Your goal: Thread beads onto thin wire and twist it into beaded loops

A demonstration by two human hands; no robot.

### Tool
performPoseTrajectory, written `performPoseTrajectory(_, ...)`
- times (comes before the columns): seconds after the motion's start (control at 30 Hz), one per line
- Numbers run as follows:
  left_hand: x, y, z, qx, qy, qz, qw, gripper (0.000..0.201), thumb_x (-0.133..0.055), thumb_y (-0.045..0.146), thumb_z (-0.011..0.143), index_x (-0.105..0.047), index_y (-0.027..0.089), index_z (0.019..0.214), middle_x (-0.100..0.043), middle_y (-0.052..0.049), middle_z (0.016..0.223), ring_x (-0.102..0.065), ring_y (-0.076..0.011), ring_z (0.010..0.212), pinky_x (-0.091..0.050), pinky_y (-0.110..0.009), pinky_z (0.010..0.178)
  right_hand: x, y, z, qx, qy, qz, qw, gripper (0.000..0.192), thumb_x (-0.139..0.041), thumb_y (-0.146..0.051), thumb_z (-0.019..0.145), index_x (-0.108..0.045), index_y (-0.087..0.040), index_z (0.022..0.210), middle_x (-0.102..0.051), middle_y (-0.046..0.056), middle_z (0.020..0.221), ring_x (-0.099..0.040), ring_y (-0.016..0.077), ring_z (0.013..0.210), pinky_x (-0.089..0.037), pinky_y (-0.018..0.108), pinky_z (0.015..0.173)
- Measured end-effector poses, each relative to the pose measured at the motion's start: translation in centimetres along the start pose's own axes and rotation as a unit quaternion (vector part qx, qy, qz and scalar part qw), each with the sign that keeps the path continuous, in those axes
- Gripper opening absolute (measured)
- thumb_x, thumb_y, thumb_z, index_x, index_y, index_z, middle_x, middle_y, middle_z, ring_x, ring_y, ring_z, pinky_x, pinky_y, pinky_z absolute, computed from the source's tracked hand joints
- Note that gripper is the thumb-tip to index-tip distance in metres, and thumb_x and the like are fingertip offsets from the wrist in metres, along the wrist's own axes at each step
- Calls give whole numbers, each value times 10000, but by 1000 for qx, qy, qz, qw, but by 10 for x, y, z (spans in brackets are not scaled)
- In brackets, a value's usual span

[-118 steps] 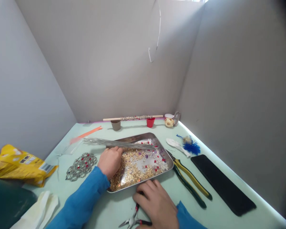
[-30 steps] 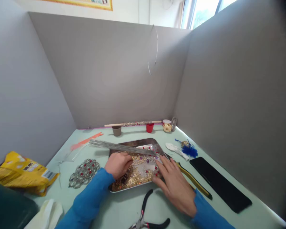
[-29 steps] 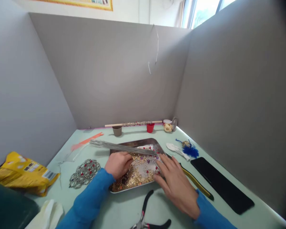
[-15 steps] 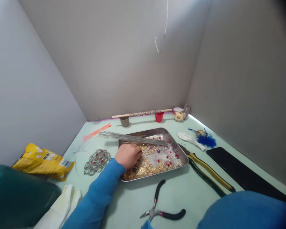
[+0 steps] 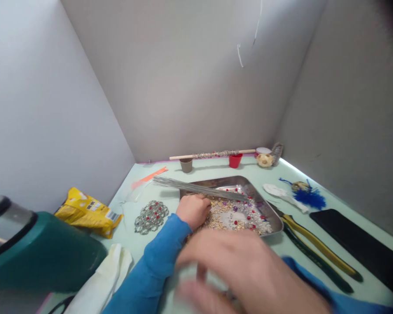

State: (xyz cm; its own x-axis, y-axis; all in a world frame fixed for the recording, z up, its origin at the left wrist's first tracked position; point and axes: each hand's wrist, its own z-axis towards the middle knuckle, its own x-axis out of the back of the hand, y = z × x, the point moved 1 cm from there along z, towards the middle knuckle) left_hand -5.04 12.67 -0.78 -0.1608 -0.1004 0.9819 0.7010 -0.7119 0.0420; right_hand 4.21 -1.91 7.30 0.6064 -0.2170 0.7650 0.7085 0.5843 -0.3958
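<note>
My left hand (image 5: 194, 212) rests at the left side of a metal tray (image 5: 275, 213), among gold beads (image 5: 218, 213). Its fingers are curled down, and whatever they pinch is hidden. Close to the camera, blurred by motion, my right hand (image 5: 229, 266) hangs over the near table with thumb and fingers apart. Beneath it, the small pliers are almost wholly covered. Clear, red and purple beads (image 5: 249, 213) fill the tray's right part. A bundle of thin metal wires (image 5: 199, 188) lies slanting across the tray's far left rim.
Left are a beaded wire piece (image 5: 151, 217), yellow packet (image 5: 88, 211), green bottle (image 5: 49, 250) and white glove (image 5: 101, 279). Right are large pliers (image 5: 321, 248), a black slab (image 5: 356, 248) and a blue tassel (image 5: 311, 197). A bead-wrapped stick (image 5: 212, 154) spans two small cups behind.
My right hand has come into view from the lower right, over the small pliers. My left hand stays in the tray. The view has shifted, so things appear farther right.
</note>
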Motion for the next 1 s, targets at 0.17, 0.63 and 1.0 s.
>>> performPoseTrajectory(0.17, -1, -4, 1, -1, 95, -26, 995, 197, -447, 214, 836, -642, 188, 826, -621, -59, 806, -564, -190, 767, -412, -297, 657, -7, 93, 12, -112, 6, -187, 976, 208, -494, -299, 854, -602, -182, 987, -624, 78, 923, -557, 210, 900, -445, 332, 755)
performPoseTrajectory(0.63, 20, 6, -4, 69, 296, -262, 916, 187, -503, 263, 822, -654, 180, 894, -637, -86, 872, -549, -195, 810, -432, -349, 758, -29, 142, 2, -227, 62, 179, 955, 234, -361, -271, 898, -571, -185, 956, -545, -10, 631, -506, 112, 548, -395, 224, 542)
performPoseTrajectory(1.0, -1, 10, 6, 247, 159, -752, 590, 311, -670, 343, 682, -612, 110, 879, -626, -45, 754, -528, -80, 526, -419, -210, 473, -39, 135, -1, -307, -31, 333, 891, 199, -452, -340, 821, -562, -175, 801, -528, -36, 571, -426, 77, 426, -342, 212, 442)
